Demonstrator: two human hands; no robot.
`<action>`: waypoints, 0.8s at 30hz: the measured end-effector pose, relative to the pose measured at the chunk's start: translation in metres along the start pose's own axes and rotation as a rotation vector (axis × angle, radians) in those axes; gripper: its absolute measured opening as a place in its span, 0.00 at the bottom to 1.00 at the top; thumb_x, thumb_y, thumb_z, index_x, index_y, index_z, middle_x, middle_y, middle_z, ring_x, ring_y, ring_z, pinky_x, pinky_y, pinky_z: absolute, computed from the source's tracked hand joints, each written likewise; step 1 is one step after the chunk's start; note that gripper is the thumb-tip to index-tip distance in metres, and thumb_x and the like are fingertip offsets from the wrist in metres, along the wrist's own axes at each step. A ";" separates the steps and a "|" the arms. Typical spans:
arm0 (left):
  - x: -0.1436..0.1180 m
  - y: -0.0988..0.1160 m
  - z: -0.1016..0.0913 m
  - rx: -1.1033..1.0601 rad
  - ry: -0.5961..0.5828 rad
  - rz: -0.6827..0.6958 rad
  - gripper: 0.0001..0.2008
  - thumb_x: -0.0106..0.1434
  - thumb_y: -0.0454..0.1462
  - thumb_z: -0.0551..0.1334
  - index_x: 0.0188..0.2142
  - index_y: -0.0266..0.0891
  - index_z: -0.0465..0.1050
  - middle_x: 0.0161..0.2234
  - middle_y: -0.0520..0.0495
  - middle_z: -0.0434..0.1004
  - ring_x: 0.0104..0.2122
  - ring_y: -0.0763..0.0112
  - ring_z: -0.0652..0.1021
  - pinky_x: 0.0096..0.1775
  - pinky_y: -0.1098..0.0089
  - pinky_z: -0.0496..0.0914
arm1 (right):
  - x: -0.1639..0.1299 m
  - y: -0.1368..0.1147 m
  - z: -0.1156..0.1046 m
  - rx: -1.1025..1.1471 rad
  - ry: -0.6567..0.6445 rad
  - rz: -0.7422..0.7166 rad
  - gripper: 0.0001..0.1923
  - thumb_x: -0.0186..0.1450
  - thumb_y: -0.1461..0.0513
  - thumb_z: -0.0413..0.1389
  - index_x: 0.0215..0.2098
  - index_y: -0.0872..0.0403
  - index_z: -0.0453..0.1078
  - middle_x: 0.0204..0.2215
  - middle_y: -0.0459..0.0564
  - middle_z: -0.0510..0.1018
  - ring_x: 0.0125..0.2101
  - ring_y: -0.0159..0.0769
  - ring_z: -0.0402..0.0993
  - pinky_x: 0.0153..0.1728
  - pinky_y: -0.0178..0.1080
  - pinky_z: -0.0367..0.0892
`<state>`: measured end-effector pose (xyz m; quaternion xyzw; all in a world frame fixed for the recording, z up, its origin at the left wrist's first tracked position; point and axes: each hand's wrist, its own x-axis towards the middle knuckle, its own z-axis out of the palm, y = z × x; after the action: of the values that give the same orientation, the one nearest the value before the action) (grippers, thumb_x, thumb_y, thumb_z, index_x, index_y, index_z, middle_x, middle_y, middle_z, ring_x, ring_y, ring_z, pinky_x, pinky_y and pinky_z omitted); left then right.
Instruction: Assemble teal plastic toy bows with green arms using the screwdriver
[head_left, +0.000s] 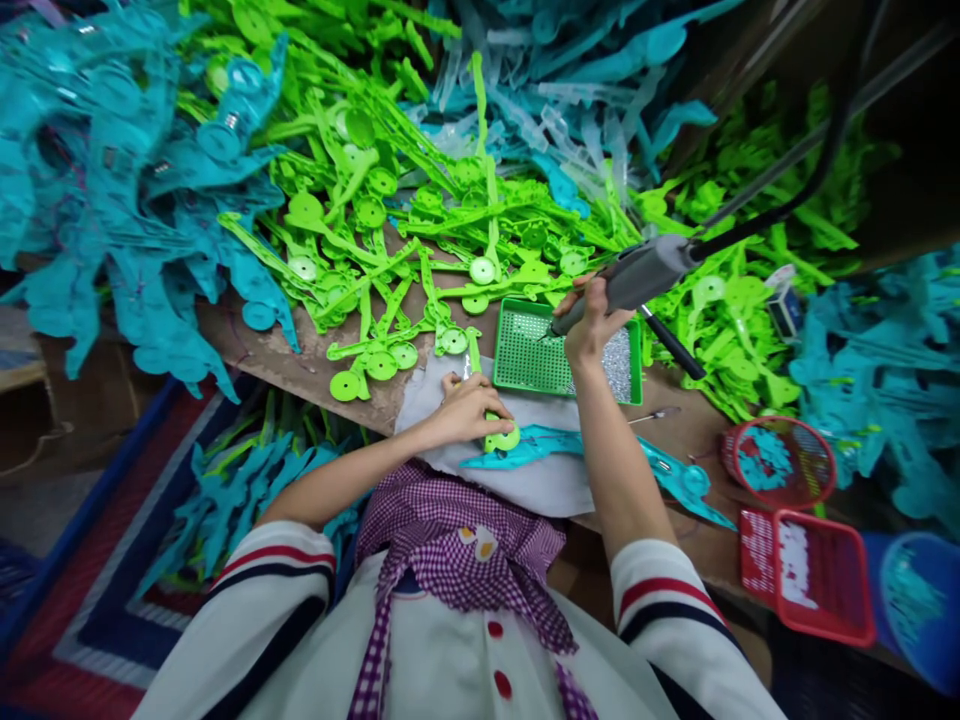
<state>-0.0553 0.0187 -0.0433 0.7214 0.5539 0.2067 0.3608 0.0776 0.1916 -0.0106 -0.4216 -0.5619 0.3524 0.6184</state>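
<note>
My right hand is wrapped round a grey electric screwdriver, whose tip points down over a green perforated tray. Small silvery screws lie heaped at the tray's right end. Nearer my body, my left hand rests closed on a lime-green plastic part with a round end; its fingers hide much of it. Beneath that is a grey cloth. A long blue plastic part lies across the cloth to the right, passing under my right forearm.
Lime-green parts pile up behind, with blue parts at left. On the right stand a red round basket, a red box and a blue tub. A black cable runs up from the screwdriver.
</note>
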 end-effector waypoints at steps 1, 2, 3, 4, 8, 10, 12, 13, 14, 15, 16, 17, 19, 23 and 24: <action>0.000 0.000 0.000 -0.004 -0.001 0.002 0.11 0.65 0.49 0.66 0.38 0.50 0.84 0.36 0.47 0.84 0.50 0.54 0.70 0.50 0.52 0.53 | 0.000 0.001 0.000 -0.002 0.004 -0.003 0.26 0.62 0.36 0.49 0.33 0.48 0.64 0.22 0.41 0.66 0.16 0.30 0.66 0.19 0.38 0.61; 0.000 0.000 0.000 -0.006 -0.002 0.002 0.11 0.65 0.50 0.66 0.38 0.50 0.84 0.36 0.47 0.84 0.50 0.54 0.70 0.50 0.52 0.53 | 0.001 0.001 0.000 -0.004 0.006 -0.005 0.27 0.62 0.35 0.50 0.34 0.48 0.64 0.22 0.41 0.66 0.16 0.30 0.66 0.19 0.38 0.61; 0.000 -0.001 0.000 -0.007 -0.002 0.002 0.11 0.65 0.50 0.66 0.38 0.49 0.84 0.37 0.47 0.84 0.50 0.54 0.70 0.50 0.52 0.53 | 0.001 0.002 0.000 -0.006 -0.001 -0.006 0.27 0.61 0.35 0.50 0.34 0.49 0.65 0.22 0.41 0.66 0.16 0.30 0.66 0.20 0.39 0.62; 0.000 -0.001 0.000 -0.006 -0.003 0.003 0.11 0.65 0.50 0.66 0.38 0.49 0.84 0.37 0.48 0.84 0.50 0.55 0.70 0.50 0.52 0.53 | 0.001 0.002 -0.001 -0.009 -0.006 -0.008 0.27 0.61 0.35 0.51 0.34 0.49 0.65 0.22 0.41 0.65 0.16 0.30 0.66 0.20 0.39 0.62; -0.001 -0.002 0.000 0.011 -0.001 0.018 0.13 0.66 0.51 0.64 0.39 0.49 0.84 0.38 0.48 0.84 0.50 0.56 0.70 0.50 0.53 0.54 | 0.001 0.002 -0.002 -0.036 -0.021 -0.009 0.28 0.62 0.34 0.49 0.33 0.49 0.65 0.22 0.41 0.65 0.18 0.31 0.68 0.20 0.38 0.62; -0.001 -0.003 0.000 0.014 0.000 0.027 0.15 0.67 0.52 0.63 0.39 0.49 0.84 0.38 0.47 0.84 0.50 0.56 0.70 0.50 0.53 0.55 | 0.001 0.000 -0.002 -0.022 -0.043 0.006 0.27 0.61 0.34 0.50 0.33 0.47 0.65 0.21 0.41 0.66 0.18 0.31 0.68 0.20 0.39 0.62; -0.001 -0.003 0.000 0.007 0.002 0.036 0.16 0.67 0.52 0.62 0.40 0.49 0.84 0.38 0.46 0.84 0.49 0.55 0.70 0.50 0.52 0.54 | 0.000 -0.001 -0.001 0.006 -0.057 0.019 0.27 0.60 0.34 0.51 0.32 0.47 0.65 0.20 0.40 0.66 0.17 0.30 0.66 0.20 0.39 0.62; -0.001 -0.003 0.000 0.002 0.004 0.041 0.16 0.67 0.52 0.62 0.40 0.49 0.84 0.38 0.46 0.84 0.49 0.55 0.70 0.50 0.52 0.54 | 0.000 -0.002 0.000 0.014 -0.056 0.020 0.27 0.59 0.33 0.52 0.32 0.47 0.65 0.20 0.40 0.65 0.16 0.30 0.66 0.20 0.39 0.61; -0.001 -0.003 0.000 -0.002 0.005 0.044 0.15 0.67 0.52 0.62 0.40 0.48 0.84 0.38 0.46 0.84 0.49 0.55 0.70 0.50 0.52 0.54 | 0.000 -0.002 0.000 0.016 -0.053 0.020 0.28 0.58 0.33 0.52 0.33 0.47 0.64 0.20 0.40 0.65 0.16 0.30 0.65 0.20 0.39 0.61; 0.000 -0.003 -0.001 -0.003 0.004 0.045 0.15 0.67 0.51 0.63 0.39 0.48 0.84 0.38 0.46 0.84 0.49 0.55 0.70 0.50 0.52 0.54 | 0.001 -0.003 0.001 0.015 -0.047 0.019 0.29 0.58 0.33 0.52 0.33 0.48 0.64 0.20 0.39 0.64 0.16 0.30 0.65 0.20 0.39 0.61; 0.000 -0.003 -0.001 -0.002 -0.002 0.042 0.14 0.67 0.51 0.63 0.39 0.48 0.84 0.38 0.47 0.84 0.49 0.55 0.70 0.50 0.52 0.54 | 0.001 -0.003 0.001 0.014 -0.040 0.017 0.29 0.58 0.32 0.52 0.33 0.48 0.63 0.20 0.39 0.64 0.16 0.30 0.65 0.20 0.39 0.61; 0.000 -0.002 -0.001 0.001 -0.009 0.034 0.13 0.66 0.50 0.64 0.39 0.49 0.84 0.38 0.47 0.84 0.49 0.55 0.70 0.50 0.53 0.54 | 0.001 -0.004 0.001 0.014 -0.039 0.018 0.29 0.58 0.33 0.52 0.33 0.48 0.63 0.20 0.39 0.64 0.16 0.30 0.64 0.20 0.39 0.61; 0.000 -0.001 -0.002 0.008 -0.028 0.012 0.11 0.66 0.49 0.65 0.39 0.50 0.84 0.38 0.48 0.84 0.49 0.55 0.70 0.50 0.53 0.54 | 0.002 -0.004 0.000 0.028 -0.045 0.023 0.28 0.58 0.34 0.53 0.33 0.48 0.63 0.20 0.39 0.64 0.16 0.28 0.63 0.20 0.39 0.61; 0.000 0.001 -0.004 0.012 -0.049 -0.009 0.10 0.66 0.48 0.66 0.40 0.51 0.84 0.39 0.49 0.84 0.51 0.54 0.69 0.50 0.52 0.53 | 0.002 -0.004 0.000 0.048 -0.042 0.026 0.26 0.59 0.35 0.53 0.32 0.48 0.64 0.20 0.40 0.65 0.17 0.30 0.64 0.20 0.39 0.61; 0.000 0.001 -0.004 0.012 -0.049 -0.005 0.10 0.66 0.49 0.66 0.40 0.51 0.84 0.39 0.49 0.84 0.51 0.54 0.69 0.50 0.52 0.53 | 0.001 -0.003 0.000 0.049 -0.042 0.025 0.26 0.59 0.36 0.53 0.32 0.48 0.64 0.21 0.41 0.64 0.17 0.31 0.65 0.20 0.40 0.61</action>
<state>-0.0578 0.0201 -0.0399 0.7269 0.5480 0.1845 0.3704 0.0777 0.1916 -0.0071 -0.4057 -0.5608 0.3826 0.6121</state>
